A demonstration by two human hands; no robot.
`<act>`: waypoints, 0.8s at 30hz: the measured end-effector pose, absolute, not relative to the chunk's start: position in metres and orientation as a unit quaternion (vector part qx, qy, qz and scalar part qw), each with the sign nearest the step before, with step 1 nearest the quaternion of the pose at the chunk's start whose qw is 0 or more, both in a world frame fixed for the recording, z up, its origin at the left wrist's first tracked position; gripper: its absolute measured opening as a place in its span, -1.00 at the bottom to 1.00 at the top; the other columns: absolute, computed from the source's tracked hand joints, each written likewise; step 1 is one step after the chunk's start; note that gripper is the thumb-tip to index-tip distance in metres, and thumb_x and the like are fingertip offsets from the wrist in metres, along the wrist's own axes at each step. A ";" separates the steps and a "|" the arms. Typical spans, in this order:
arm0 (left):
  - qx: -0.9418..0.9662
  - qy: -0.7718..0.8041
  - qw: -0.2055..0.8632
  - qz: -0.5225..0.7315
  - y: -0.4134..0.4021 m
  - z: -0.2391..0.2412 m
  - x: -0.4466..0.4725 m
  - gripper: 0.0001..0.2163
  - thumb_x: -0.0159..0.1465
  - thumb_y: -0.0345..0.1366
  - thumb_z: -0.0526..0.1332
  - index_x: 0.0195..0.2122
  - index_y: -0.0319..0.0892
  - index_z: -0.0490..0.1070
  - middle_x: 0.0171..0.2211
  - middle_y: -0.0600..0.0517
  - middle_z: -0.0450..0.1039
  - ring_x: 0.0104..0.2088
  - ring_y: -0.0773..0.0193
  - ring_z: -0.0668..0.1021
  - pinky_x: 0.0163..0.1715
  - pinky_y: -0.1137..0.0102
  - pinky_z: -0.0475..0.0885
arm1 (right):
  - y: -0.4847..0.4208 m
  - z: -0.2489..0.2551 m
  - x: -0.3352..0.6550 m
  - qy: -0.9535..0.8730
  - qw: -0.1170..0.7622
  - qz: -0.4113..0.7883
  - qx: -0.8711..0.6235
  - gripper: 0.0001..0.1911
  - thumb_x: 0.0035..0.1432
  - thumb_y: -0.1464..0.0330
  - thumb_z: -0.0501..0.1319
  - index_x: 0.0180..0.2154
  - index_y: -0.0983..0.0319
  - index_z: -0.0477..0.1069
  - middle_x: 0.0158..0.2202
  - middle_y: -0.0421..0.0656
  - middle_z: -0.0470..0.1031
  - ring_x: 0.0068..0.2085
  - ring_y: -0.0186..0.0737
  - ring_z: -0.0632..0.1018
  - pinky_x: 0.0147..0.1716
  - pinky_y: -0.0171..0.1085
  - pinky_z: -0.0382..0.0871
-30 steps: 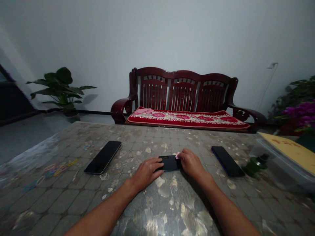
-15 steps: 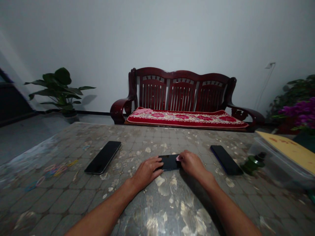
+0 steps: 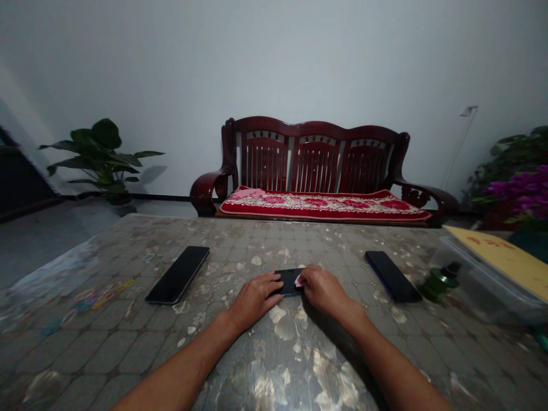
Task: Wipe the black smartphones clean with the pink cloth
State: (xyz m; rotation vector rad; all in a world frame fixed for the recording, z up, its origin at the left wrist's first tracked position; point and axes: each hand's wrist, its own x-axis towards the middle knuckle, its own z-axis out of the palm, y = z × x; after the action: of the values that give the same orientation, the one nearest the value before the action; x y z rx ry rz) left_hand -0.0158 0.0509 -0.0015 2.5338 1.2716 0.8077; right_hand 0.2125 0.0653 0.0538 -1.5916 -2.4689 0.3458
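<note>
A black phone [image 3: 287, 279] lies flat in the middle of the patterned table [image 3: 274, 354]. My left hand [image 3: 254, 298] rests on its left end, fingers laid over the edge and holding it down. My right hand [image 3: 322, 289] covers the phone's right part, its fingers pinched on a small pink cloth [image 3: 299, 281] pressed against the screen. Only a short stretch of the phone shows between the two hands.
Two more black phones lie on the table, one at the left [image 3: 177, 273] and one at the right [image 3: 393, 275]. A green bottle [image 3: 440, 281] and a clear plastic box [image 3: 492, 279] stand at the right. Coloured rubber bands [image 3: 92, 297] lie at the left. A wooden bench [image 3: 317, 171] stands behind.
My right hand has slid leftward along the phone with the pink cloth, covering more of the screen. My left hand has stayed on the phone's left end.
</note>
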 end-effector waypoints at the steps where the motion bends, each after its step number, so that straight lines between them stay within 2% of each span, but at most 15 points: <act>1: 0.854 0.433 0.098 0.272 0.051 -0.001 -0.016 -0.72 0.26 -0.36 0.33 0.00 -0.13 0.57 0.08 -0.10 0.55 0.18 0.02 0.51 0.22 0.12 0.39 | 0.069 0.055 0.218 -0.820 0.085 0.105 -0.556 -0.69 0.23 0.51 0.09 -0.16 0.21 0.58 -0.12 -0.05 0.57 -0.10 -0.17 0.55 -0.18 -0.34 0.24; 5: 0.852 0.442 0.096 0.265 0.050 -0.001 -0.016 -0.72 0.26 -0.35 0.32 0.01 -0.14 0.57 0.08 -0.11 0.55 0.16 0.02 0.52 0.21 0.13 0.40 | 0.084 0.060 0.247 -0.761 0.071 0.048 -0.643 -0.69 0.26 0.50 0.07 -0.13 0.26 0.58 -0.10 0.01 0.55 -0.10 -0.10 0.55 -0.21 -0.30 0.23; 7: 0.852 0.445 0.091 0.262 0.050 -0.001 -0.016 -0.72 0.26 -0.34 0.32 0.01 -0.14 0.56 0.08 -0.11 0.55 0.15 0.04 0.53 0.21 0.14 0.40 | 0.090 0.059 0.258 -0.748 0.093 0.027 -0.656 -0.69 0.27 0.50 0.08 -0.11 0.26 0.58 -0.09 0.01 0.54 -0.06 -0.10 0.53 -0.19 -0.30 0.23; 11: 0.847 0.457 0.085 0.260 0.051 -0.001 -0.015 -0.68 0.24 -0.33 0.33 0.04 -0.13 0.54 0.14 -0.13 0.49 0.17 0.02 0.51 0.22 0.12 0.38 | 0.097 0.048 0.264 -0.757 0.152 0.022 -0.635 -0.67 0.30 0.48 0.07 -0.07 0.20 0.58 -0.09 -0.04 0.54 -0.03 -0.13 0.51 -0.14 -0.32 0.24; 14: 0.843 0.465 0.093 0.255 0.052 -0.001 -0.015 -0.57 0.22 -0.30 0.35 0.14 -0.13 0.47 0.26 -0.17 0.36 0.25 -0.03 0.41 0.26 0.07 0.32 | 0.103 0.035 0.264 -0.778 0.182 0.048 -0.599 -0.69 0.32 0.45 0.08 -0.08 0.21 0.58 -0.12 -0.05 0.55 -0.05 -0.16 0.52 -0.10 -0.34 0.27; 18: 0.845 0.470 0.114 0.227 0.054 -0.001 -0.016 -0.45 0.24 -0.24 0.34 0.27 -0.15 0.33 0.35 -0.22 0.19 0.33 -0.05 0.31 0.29 0.04 0.24 | 0.108 0.024 0.267 -0.787 0.242 0.084 -0.560 -0.68 0.23 0.51 0.12 -0.08 0.22 0.57 -0.08 -0.08 0.56 -0.03 -0.21 0.52 -0.03 -0.35 0.30; 24: 0.849 0.470 0.130 0.202 0.055 0.000 -0.017 -0.41 0.29 -0.17 0.29 0.33 -0.09 0.22 0.37 -0.18 0.16 0.35 -0.03 0.26 0.32 0.03 0.17 | 0.105 0.029 0.265 -0.760 0.292 0.054 -0.579 -0.67 0.19 0.52 0.11 -0.11 0.22 0.57 -0.13 -0.10 0.57 -0.06 -0.20 0.54 -0.07 -0.32 0.33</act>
State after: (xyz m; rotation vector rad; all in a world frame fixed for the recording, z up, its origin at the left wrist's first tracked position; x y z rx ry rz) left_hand -0.0172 0.0554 0.0003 2.4667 1.3655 0.5874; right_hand 0.2648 0.1047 0.0286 -1.5424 -2.0254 0.1428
